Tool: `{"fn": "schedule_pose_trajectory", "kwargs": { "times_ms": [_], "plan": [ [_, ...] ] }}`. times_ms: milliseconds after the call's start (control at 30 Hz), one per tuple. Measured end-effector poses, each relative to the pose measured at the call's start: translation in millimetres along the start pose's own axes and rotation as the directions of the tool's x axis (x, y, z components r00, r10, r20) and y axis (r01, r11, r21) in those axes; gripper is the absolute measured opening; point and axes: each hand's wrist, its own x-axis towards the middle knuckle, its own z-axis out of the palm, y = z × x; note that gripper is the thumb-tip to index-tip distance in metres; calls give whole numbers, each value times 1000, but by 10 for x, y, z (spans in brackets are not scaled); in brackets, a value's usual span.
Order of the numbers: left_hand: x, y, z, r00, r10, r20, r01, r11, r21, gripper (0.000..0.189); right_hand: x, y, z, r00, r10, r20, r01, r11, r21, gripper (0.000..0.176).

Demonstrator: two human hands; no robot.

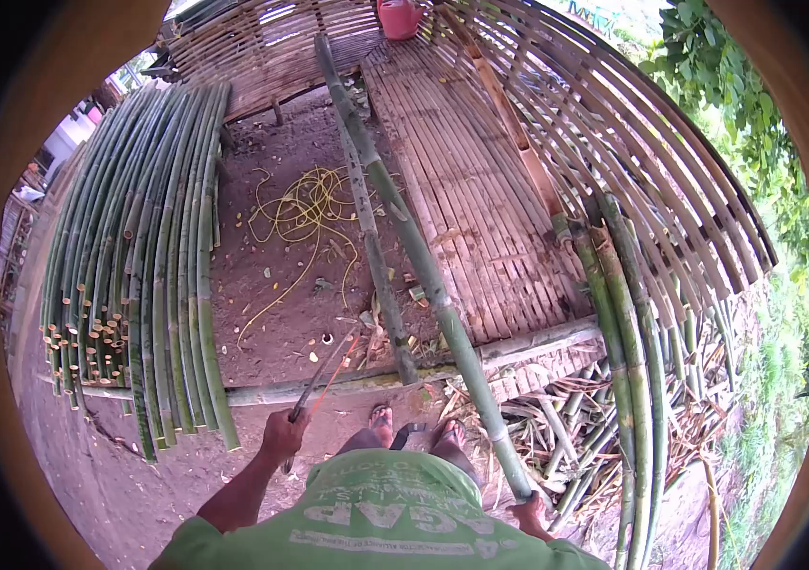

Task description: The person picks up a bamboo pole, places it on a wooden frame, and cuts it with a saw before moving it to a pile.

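Right hand (530, 513) closed round long bamboo pole (423, 275), still whole; left hand (281, 437) gripping blade (324, 375), well apart.

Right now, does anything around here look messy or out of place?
A yellow cord lies in a loose tangle on the bare dirt between the stacked bamboo and the slatted platform. Bamboo scraps are strewn by the right hand, which grips a long pole. The left hand grips a blade.
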Motion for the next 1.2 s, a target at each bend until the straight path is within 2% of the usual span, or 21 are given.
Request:
{"fn": "schedule_pose_trajectory", "kwargs": {
  "times_ms": [67,100,167,267,367,467,500,533,567,600,633,700,767,800,833,900,967,1000,1133,1167,1200],
  "plan": [
    [43,88,-32,999,49,23,-50,997,52,41,46,-189,-117,999,32,21,-33,999,30,81],
    [49,130,-35,999,36,33,-38,997,62,40,150,-208,-169,995,-47,90,48,999,-2,72],
    [21,225,-48,999,18,49,-21,997,75,40,95,-288,-280,990,-108,87,118,987,-113,71],
    [-34,231,53,997,68,43,-70,996,52,39,65,-542,-525,990,-85,116,110,968,-225,62],
    [-27,80,212,998,-5,60,7,1000,-28,39,-80,-1354,-1108,980,-30,199,79,967,-243,62],
    [-45,156,253,997,-34,69,38,997,-72,38,192,-1990,-1231,956,-277,-97,260,953,-155,63],
    [-61,208,285,997,-34,73,40,996,-77,38,225,-2223,-1311,950,-264,-167,252,964,-88,57],
    [-86,302,278,998,13,56,-11,1000,-28,39,241,-2324,-1357,817,-424,-390,469,883,22,50],
    [-102,369,279,997,-18,73,22,998,-53,39,321,-2434,-1452,817,-416,-399,510,845,163,48],
    [-118,423,261,995,-47,91,54,996,-73,40,158,-2509,-1617,767,-391,-509,605,704,372,55],
    [-125,454,241,992,-69,103,79,992,-95,41,20,-2442,-1750,819,-416,-395,567,697,439,70],
    [-113,464,223,993,-40,113,53,992,-117,42,160,-1932,-1506,809,-494,-318,575,778,255,89],
    [-138,473,233,995,-32,93,44,990,-130,42,395,-1117,-1003,902,-433,11,415,871,263,103],
    [-155,479,240,995,-48,84,59,990,-130,42,485,-679,-635,913,-402,73,393,913,112,113],
    [-180,489,248,995,-69,78,79,989,-128,42,863,-54,-10,881,-384,275,369,923,107,117],
    [-234,506,271,991,-103,85,113,986,-120,41,290,167,-194,972,-211,100,198,972,124,107],
    [-254,510,260,986,-121,112,133,986,-102,40,495,256,-92,972,-99,213,94,995,36,91],
    [-210,344,300,994,-52,94,56,998,-38,37,545,303,-47,964,-34,264,38,999,-9,83],
    [-177,642,315,986,-97,135,109,991,-80,34,190,-97,-425,991,-42,129,52,996,-73,57],
    [-176,705,336,986,-105,130,116,990,-80,34,367,-15,-208,989,-89,118,98,993,-69,56],
    [-180,716,380,985,-115,132,126,989,-78,34,294,-154,-397,967,-65,245,74,997,-28,58]
  ]
}}
